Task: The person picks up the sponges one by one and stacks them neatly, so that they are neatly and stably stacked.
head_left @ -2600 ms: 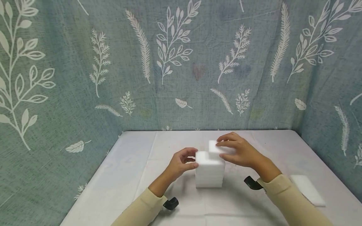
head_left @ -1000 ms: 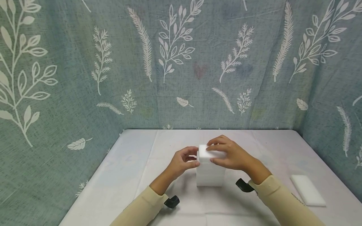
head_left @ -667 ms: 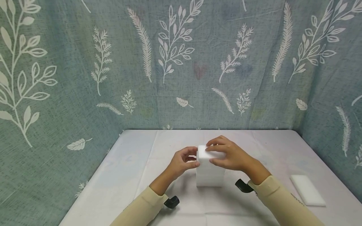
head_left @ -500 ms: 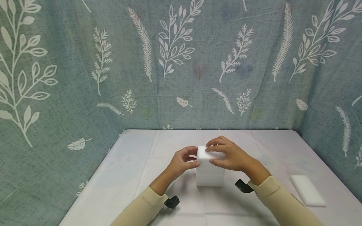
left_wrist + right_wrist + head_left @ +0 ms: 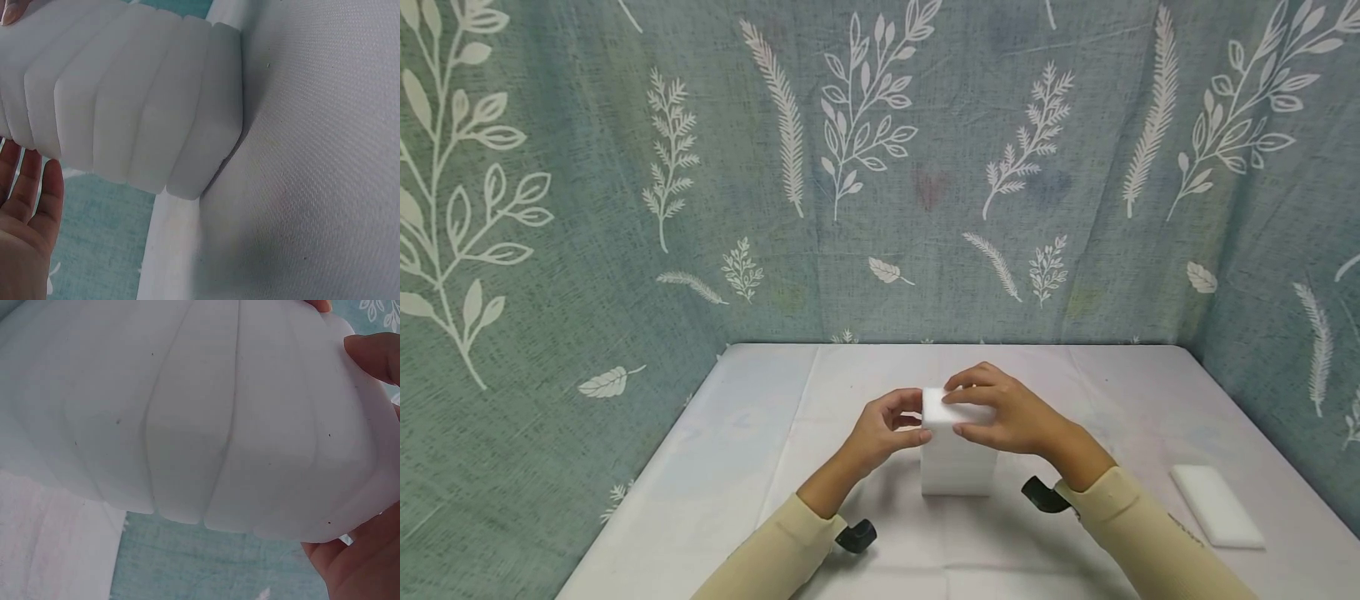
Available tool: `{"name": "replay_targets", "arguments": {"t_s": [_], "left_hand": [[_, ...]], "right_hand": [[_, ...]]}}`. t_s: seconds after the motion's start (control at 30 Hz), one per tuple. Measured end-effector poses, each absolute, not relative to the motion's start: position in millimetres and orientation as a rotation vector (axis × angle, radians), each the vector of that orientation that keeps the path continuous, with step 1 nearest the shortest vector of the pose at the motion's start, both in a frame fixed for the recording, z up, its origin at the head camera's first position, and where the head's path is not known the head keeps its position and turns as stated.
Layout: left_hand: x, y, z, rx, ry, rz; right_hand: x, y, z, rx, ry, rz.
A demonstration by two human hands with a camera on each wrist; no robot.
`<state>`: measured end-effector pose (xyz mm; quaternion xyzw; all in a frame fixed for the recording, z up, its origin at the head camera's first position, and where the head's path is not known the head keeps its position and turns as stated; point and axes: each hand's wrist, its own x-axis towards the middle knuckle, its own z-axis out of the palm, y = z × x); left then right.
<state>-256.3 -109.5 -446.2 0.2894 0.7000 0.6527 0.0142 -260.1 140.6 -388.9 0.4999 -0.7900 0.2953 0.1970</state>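
A tall stack of white foam sponges (image 5: 957, 471) stands upright near the middle of the table. My left hand (image 5: 876, 433) holds the stack's upper left end, thumb at the front corner and fingers behind. Over the top sponge (image 5: 934, 406), my right hand (image 5: 1018, 419) grips it with the thumb on the front edge and fingertips on its upper face and far side. That sponge lies flush with those below. In the left wrist view the stacked sponges (image 5: 150, 94) show thin seams between layers. The right wrist view has the layers (image 5: 187, 425) close up, slightly uneven along their edges.
A single loose white sponge (image 5: 1217, 507) lies flat on the table at the right, beside the right sleeve. White cloth covers the table (image 5: 760, 400). A green-blue curtain with a leaf pattern (image 5: 850, 275) hangs behind and along both sides.
The right hand has brought the top sponge left and down from an offset position above the stack, then nudged it slightly further left into line. The left hand has stayed almost still.
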Motion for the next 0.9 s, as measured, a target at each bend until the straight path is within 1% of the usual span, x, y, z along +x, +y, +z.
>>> {"name": "replay_targets", "arguments": {"t_s": [0.47,0.77,0.9], "left_hand": [[-257.7,-112.1,-444.7,0.966,2.274,1.972],[-258.4,-110.7,-445.7,0.881,2.279,1.960],[-253.5,-110.3,-441.2,0.866,2.278,1.960]], "right_hand": [[-258.5,141.3,-386.8,1.396,-2.224,0.811],[-259.3,142.4,-388.9,1.401,-2.212,0.789],[-259.6,142.4,-390.4,1.394,-2.219,0.788]]}}
